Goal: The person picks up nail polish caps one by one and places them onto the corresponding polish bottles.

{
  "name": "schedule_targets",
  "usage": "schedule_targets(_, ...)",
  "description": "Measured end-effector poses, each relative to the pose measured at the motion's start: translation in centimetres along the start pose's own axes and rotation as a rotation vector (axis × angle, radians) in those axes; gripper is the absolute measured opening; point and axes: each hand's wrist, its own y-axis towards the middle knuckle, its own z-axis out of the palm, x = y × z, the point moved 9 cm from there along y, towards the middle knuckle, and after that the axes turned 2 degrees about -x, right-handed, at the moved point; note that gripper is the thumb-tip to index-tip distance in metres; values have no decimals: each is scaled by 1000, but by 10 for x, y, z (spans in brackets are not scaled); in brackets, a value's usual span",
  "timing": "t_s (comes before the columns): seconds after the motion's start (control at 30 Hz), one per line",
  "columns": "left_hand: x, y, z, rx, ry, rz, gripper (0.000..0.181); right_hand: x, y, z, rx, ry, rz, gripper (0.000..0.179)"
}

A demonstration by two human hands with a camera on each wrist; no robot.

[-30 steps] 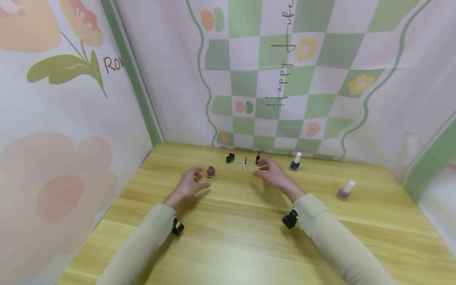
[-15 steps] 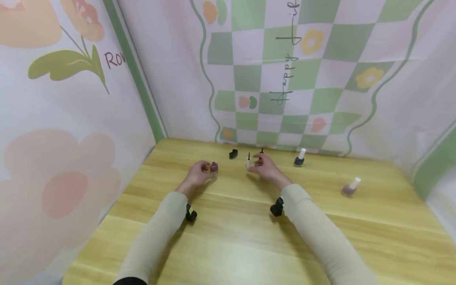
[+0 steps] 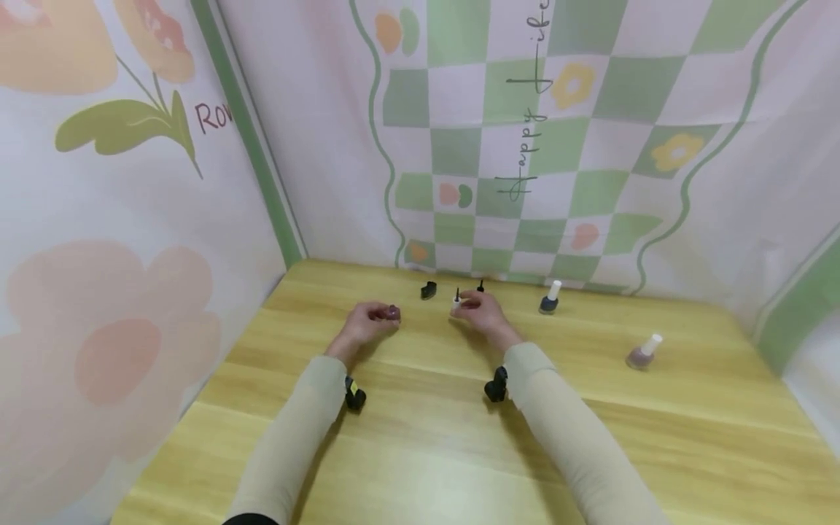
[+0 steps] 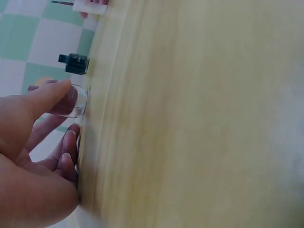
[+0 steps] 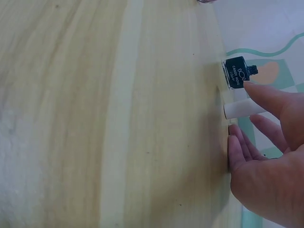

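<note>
My left hand (image 3: 367,321) pinches an uncapped mauve nail polish bottle (image 3: 394,313) between thumb and fingers. In the left wrist view the clear base of this bottle (image 4: 80,103) shows below the thumb, close to the tabletop. With thumb and forefinger, my right hand (image 3: 484,312) pinches a white nail polish cap (image 5: 237,109), which stands on the table with its dark brush (image 3: 457,293) pointing up. Between the hands and farther back is an uncapped dark nail polish bottle (image 3: 429,290). A black cap with a brush (image 3: 481,286) stands partly hidden behind my right hand.
A dark blue nail polish bottle with a white cap (image 3: 550,299) stands right of my right hand. Farther right is a pale mauve bottle, also white-capped (image 3: 642,353). The wooden table (image 3: 420,437) meets a patterned curtain (image 3: 453,153) at the back.
My left hand has moved right to the mauve bottle and taken hold of it. My right hand has moved left and its fingers have closed around the white cap.
</note>
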Motion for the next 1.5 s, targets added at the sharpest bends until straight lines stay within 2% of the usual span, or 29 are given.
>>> schedule_targets(0.17,2,0,3,-5,5,28,33,-9,-1,4,-26,38,25,55)
schedule_targets(0.43,4,3,4,-5,-27,-6,27,-8,2,2,-82,71,53,48)
schedule_targets(0.6,3,4,4,-9,-35,6,28,-6,2,0,-110,60,65,42)
schedule_targets(0.8,-2,1,8,32,-63,37,31,-5,1,-2,-124,46,73,37)
schedule_targets(0.93,-10,-4,11,80,-69,69,31,-1,-1,-2,-113,24,52,36)
schedule_targets(1.1,-22,-10,17,162,-57,163,31,7,-10,-3,-77,-62,-14,34)
schedule_targets(1.23,-30,-14,21,192,-36,213,30,13,-22,-5,-49,-126,-64,31)
schedule_targets(1.3,-32,-16,22,200,-34,218,29,17,-27,-6,-34,-146,-83,30)
schedule_targets(1.5,-35,-23,24,214,-23,176,28,19,-41,-10,8,-173,-114,33)
